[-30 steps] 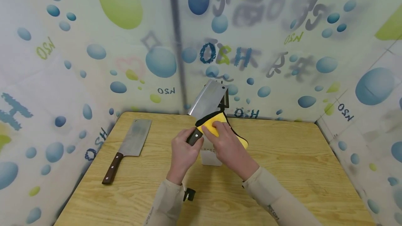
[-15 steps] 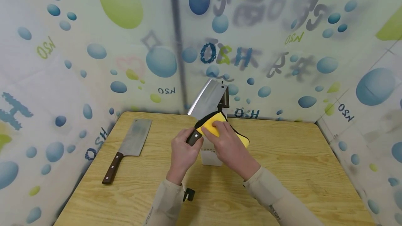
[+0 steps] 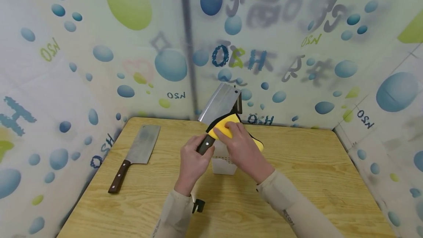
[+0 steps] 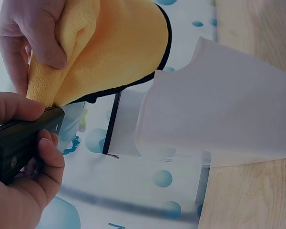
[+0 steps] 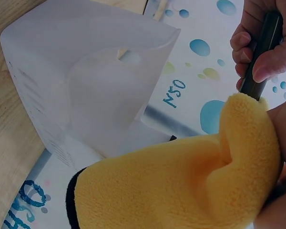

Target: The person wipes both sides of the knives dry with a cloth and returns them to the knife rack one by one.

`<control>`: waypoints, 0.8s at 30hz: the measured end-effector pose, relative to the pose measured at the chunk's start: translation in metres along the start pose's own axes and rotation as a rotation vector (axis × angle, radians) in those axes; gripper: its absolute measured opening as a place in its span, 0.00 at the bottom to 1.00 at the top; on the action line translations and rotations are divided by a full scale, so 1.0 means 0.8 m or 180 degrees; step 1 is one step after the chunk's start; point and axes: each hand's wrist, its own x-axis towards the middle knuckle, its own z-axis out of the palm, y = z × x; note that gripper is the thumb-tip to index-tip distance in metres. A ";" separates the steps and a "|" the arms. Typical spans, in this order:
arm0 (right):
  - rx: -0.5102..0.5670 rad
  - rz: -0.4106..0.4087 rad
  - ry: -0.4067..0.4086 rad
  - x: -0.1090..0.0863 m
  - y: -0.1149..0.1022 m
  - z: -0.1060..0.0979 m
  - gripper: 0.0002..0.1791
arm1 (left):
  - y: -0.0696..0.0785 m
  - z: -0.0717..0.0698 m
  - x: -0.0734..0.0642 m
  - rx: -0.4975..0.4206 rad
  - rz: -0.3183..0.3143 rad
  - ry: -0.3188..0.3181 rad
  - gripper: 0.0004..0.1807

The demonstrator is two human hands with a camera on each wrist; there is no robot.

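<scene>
In the head view my left hand [image 3: 194,159] grips the dark handle [image 3: 206,143] of a cleaver, whose wide steel blade [image 3: 220,102] tilts up and away above the table. My right hand [image 3: 244,148] pinches a yellow cloth [image 3: 224,126] with black edging, folded against the blade just beyond the handle. The left wrist view shows the thumb on top of the handle [image 4: 19,138] and the cloth [image 4: 119,47] bunched under the other hand's fingers. Cloth and hand hide the lower blade. Flat on the table at the left lies a second cleaver [image 3: 142,146] with a brown riveted handle.
Below the hands a white plastic holder [image 3: 224,167] with slots stands on the wooden table [image 3: 297,179]. A dark-edged object [image 3: 238,104] rises behind the blade. The patterned curtain wall [image 3: 281,47] borders the table's back.
My right hand and the yellow cloth have shifted slightly up along the blade, away from the handle. My left hand keeps its grip, and the second cleaver stays put.
</scene>
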 end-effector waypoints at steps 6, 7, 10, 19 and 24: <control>0.0019 0.0045 -0.0069 0.006 0.004 -0.004 0.28 | 0.003 0.000 -0.002 -0.0064 0.0004 -0.0053 0.16; 0.0012 0.0055 -0.0093 0.006 0.004 -0.004 0.29 | 0.004 0.000 -0.002 -0.0081 0.0002 -0.0059 0.16; -0.0022 0.0075 -0.0153 0.009 0.005 -0.006 0.29 | 0.004 0.002 -0.003 -0.0090 -0.0005 -0.0071 0.16; -0.0139 0.0085 -0.0231 0.015 0.010 -0.008 0.26 | 0.006 0.004 -0.007 -0.0009 0.0083 -0.0095 0.15; -0.0168 0.0138 -0.0271 0.019 0.015 -0.009 0.26 | 0.007 0.004 -0.009 0.0008 0.0126 -0.0120 0.15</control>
